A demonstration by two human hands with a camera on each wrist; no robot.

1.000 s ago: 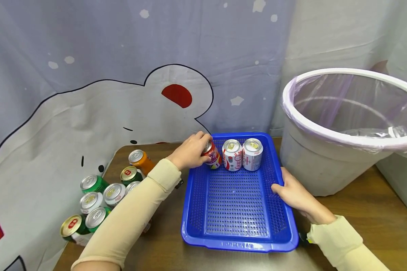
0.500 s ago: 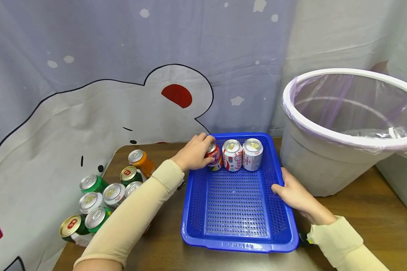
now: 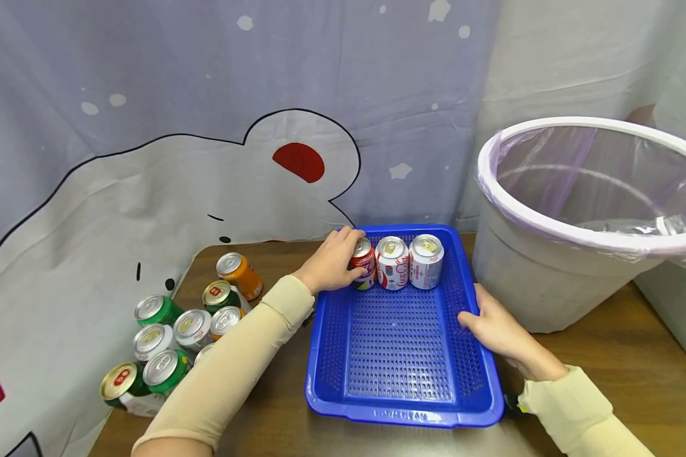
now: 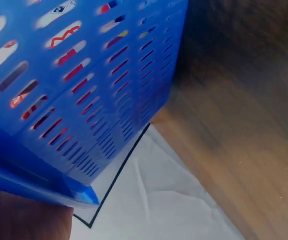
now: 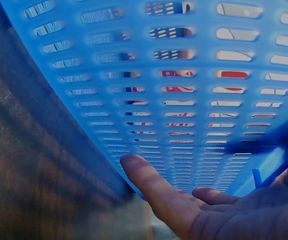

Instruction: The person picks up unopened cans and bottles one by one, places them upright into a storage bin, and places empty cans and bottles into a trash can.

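My left hand (image 3: pixel 330 261) grips a red and purple drink can (image 3: pixel 368 261) standing upright in the back left corner of the blue plastic basket (image 3: pixel 400 407). Fingers cover the can's left side and the thumb lies across its front. Beside it, a white and red Coca-Cola can (image 3: pixel 393 268) and another white can (image 3: pixel 427 263) complete a row along the back wall. My right hand (image 3: pixel 494 320) holds the basket's right rim, thumb inside. The right wrist view has its fingers (image 5: pixel 156 185) under the slotted outer wall. In the left wrist view, the basket wall (image 4: pixel 108 85) mostly hides the can.
Several cans stand at the table's left, among them an orange can (image 3: pixel 241 277), a green can (image 3: pixel 159 310) and a white can (image 3: pixel 153 341); my left sleeve partly covers the group. A lined waste bin (image 3: pixel 534 279) stands right of the basket. A patterned cloth (image 3: pixel 217 184) hangs behind.
My left hand has moved slightly right with the red and purple can, bringing it upright and close beside the Coca-Cola can. The right hand and basket stay in place.
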